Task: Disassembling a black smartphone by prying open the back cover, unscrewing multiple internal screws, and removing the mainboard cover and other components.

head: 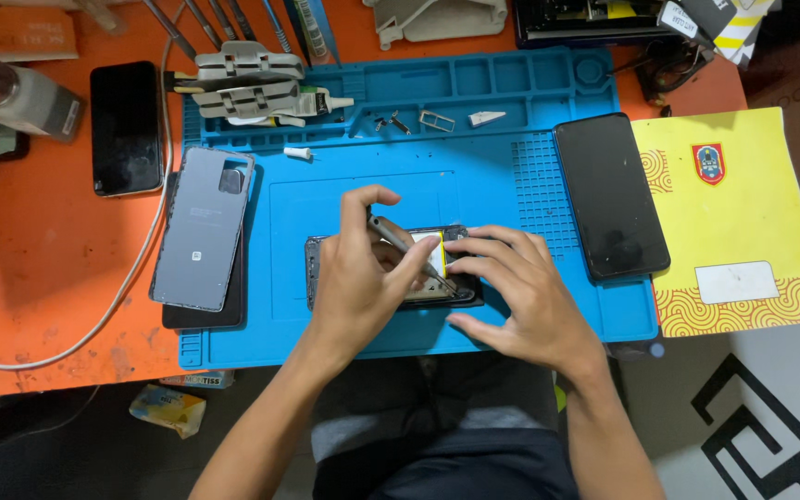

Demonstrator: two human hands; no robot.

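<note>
A yellow folder (pixel 743 194) with a red emblem and a white blank label lies at the right of the blue mat (pixel 474 139). Far left on the orange table (pixel 39 250) there is an orange packet (pixel 20 32), and a small yellow packet (pixel 168 407) lies on the floor below the near edge. The opened phone (pixel 326 268) lies in the middle of the mat, under both hands. The left hand (pixel 358 278) pinches a thin metal tool (pixel 409 248) over it. The right hand (pixel 520 292) presses spread fingers on the right end of the phone.
</note>
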